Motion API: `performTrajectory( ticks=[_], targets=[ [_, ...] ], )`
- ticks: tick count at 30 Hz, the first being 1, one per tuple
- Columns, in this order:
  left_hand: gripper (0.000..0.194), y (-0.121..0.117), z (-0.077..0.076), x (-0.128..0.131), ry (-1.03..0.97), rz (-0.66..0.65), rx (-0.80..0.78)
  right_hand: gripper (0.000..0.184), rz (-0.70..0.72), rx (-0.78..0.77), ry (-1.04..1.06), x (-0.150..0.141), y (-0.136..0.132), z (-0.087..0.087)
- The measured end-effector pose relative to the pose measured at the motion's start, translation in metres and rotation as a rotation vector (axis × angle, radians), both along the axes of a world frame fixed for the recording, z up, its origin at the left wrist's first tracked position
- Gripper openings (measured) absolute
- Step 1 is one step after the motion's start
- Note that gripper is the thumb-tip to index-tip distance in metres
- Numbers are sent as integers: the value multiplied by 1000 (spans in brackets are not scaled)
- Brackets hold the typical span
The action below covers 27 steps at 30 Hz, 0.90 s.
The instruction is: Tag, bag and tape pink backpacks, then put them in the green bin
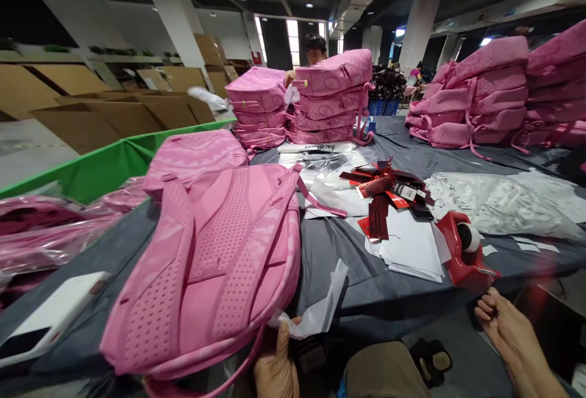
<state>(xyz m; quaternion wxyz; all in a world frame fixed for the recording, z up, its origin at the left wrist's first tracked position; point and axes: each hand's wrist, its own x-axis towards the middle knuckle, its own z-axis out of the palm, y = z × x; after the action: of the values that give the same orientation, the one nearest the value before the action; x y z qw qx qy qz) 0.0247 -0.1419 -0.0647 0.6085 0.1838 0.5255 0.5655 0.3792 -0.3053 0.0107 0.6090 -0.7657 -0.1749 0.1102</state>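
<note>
A pink backpack [206, 264] lies on the table in front of me, its straps and perforated back panel facing up. At its lower right edge, my left hand [277, 364] grips a crumpled sheet of thin white paper [323, 309] between thumb and fingers. My right hand [508, 325] is just below the cutting end of a red tape dispenser [467, 257], with its fingers pinched together. Whatever lies between those fingertips is too small to make out. A roll of tape [469, 237] sits in the dispenser.
Black and red tags [384, 187] lie on white sheets [412, 245]. Behind are a bag of small white pieces [499, 202], stacked pink backpacks [332, 99] and a person [315, 44]. A white device [55, 312] is at left, beside a green-lined bin [101, 172] holding wrapped pink bags.
</note>
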Motion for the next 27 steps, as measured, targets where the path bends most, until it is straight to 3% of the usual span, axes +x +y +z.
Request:
performTrajectory(
  ticks=[3,6,8,11,14,19,25,27],
  targets=[
    [65,-5,8,3,1,6,52,68,283,2,224,-61,36,-4],
    [65,-12,18,8,19,5,99,58,819,-65,292,-129,73,14],
    [59,-12,23,10,9,19,161,53,1156,-90,82,-161,99,29],
    [52,-8,28,11,-32,-2,263,52,1409,-45,-332,-192,146,40],
    [59,-6,33,10,-53,-17,338,57,1496,-25,-636,-210,185,32],
    [61,-6,37,7,-38,-63,403,57,1364,24,-1031,-220,206,9],
    [58,-9,36,4,-101,-85,430,41,1359,-71,-1004,-217,206,6],
    [65,-11,30,7,-84,-8,297,38,1415,-130,-885,-212,207,8]
  ],
)
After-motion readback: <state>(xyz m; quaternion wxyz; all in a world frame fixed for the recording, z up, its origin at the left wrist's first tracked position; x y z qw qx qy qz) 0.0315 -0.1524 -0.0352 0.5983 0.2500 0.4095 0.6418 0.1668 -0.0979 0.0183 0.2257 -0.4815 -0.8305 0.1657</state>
